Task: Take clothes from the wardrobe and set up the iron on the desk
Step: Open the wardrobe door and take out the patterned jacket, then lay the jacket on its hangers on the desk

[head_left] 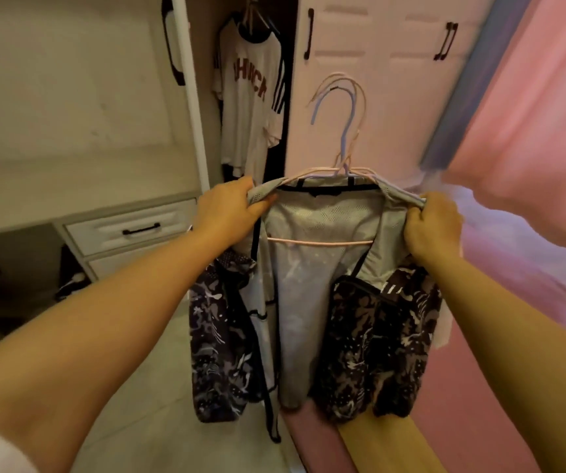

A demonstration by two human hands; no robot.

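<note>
Both hands grip the patterned jacket (312, 302) at its shoulders: the left hand (230, 208) pinches the collar fabric over one end of the hangers (339, 165), and the right hand (433, 227) is clenched round the other shoulder; the jacket hangs open between them, grey lining toward the camera, held clear of the wardrobe (360, 63); a white shirt (249, 97) hangs inside the open bay behind; the step in hand appears to be the taking of clothes, nearly done for this piece; next, by judgement, comes carrying it to the desk (131, 230) at the left, which calls for a leftward turn; the bed (530, 336) crowds the right side and a wooden edge sits under the hem; open floor lies left of the jacket; no iron is in view.
</note>
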